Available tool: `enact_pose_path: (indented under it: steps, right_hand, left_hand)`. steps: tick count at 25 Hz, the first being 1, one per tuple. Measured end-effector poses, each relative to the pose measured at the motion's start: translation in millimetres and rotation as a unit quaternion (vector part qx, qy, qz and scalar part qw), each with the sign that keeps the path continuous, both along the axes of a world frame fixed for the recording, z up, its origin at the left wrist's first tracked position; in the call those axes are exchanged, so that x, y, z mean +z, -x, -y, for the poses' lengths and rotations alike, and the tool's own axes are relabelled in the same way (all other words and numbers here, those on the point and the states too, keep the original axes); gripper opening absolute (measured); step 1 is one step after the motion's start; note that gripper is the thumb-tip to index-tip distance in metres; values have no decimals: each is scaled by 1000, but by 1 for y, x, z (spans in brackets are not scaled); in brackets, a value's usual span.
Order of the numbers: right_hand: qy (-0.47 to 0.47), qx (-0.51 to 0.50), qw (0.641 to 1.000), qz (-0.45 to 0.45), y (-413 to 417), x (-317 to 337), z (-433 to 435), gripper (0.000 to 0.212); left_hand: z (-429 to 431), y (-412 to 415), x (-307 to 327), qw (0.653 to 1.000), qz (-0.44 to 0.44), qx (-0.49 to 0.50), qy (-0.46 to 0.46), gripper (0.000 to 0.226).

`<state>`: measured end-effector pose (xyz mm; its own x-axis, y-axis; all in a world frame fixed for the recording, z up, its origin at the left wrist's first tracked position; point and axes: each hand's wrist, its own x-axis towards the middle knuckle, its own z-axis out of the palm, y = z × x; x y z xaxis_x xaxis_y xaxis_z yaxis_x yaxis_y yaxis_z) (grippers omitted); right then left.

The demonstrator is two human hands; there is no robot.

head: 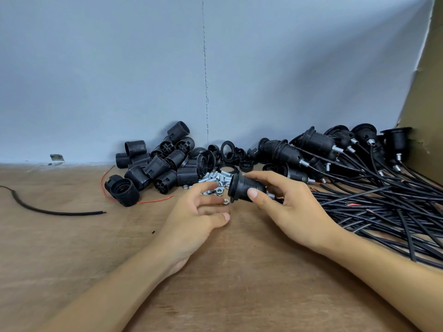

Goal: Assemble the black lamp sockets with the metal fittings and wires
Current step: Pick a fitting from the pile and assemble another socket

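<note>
My right hand (287, 207) grips a black lamp socket (244, 188) lying sideways, its flanged mouth facing left and a metal fitting (272, 195) at its right end. Just left of the socket's mouth is my left hand (199, 212), its fingers loosely spread and holding nothing. A small metal nut (225, 201) lies on the table between the two hands. Behind them sits a heap of silver metal fittings and nuts (215, 178).
Loose black socket shells (153, 166) are piled at the back left, with rings (227, 149) behind the fittings. Assembled sockets with black wires (359, 188) fill the right side. A stray black wire (48, 210) lies at left. A cardboard wall (426, 92) stands at right.
</note>
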<state>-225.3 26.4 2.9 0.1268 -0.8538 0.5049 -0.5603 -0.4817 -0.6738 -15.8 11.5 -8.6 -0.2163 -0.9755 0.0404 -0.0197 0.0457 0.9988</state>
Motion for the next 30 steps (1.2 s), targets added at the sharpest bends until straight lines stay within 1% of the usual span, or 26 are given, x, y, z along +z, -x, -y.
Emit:
enact_pose_path:
  steps: [3,5,8,11,13,14,16,19,22,25,30]
  right_hand:
    - [9,-11,1000,-25,-1,-1,0,34]
    - [31,-35,998,-42,-1,1,0,36]
    - [68,-67,992,-79,-1,7,1,39]
    - [74,-93,979,-164,-3,13,-1,39]
    - [78,-131,961,-233,-6,14,0,38]
    - [85,-153,953,-247,-6,17,2,39]
    - [106,-194,947,-234,-8,27,10,39]
    - [131,-250,943,-178,0,50,39,38]
    - [103,-283,947,-112,17,65,68,41]
    - [90,-320,932,-146,28,64,81,43]
    - [106,-330,914,-212,26,54,84,39]
  left_hand:
    - [-1,1,1,1000,-19,-7,-3,52]
    - [-1,2,0,999,-38,-12,-3,47]
    - [0,4,0,999,-37,-11,2,42]
    - [0,5,0,999,-30,-20,10,34]
    - [0,5,0,999,-28,-21,14,30]
    - [0,5,0,999,-24,-22,16,28]
    - [0,5,0,999,-15,-23,17,24]
    - [1,4,-1,1000,-3,-24,20,22]
    - [1,3,-2,999,1,-26,22,20]
    - [1,3,-1,999,4,-29,21,19]
    - [1,4,-1,999,8,-28,24,18]
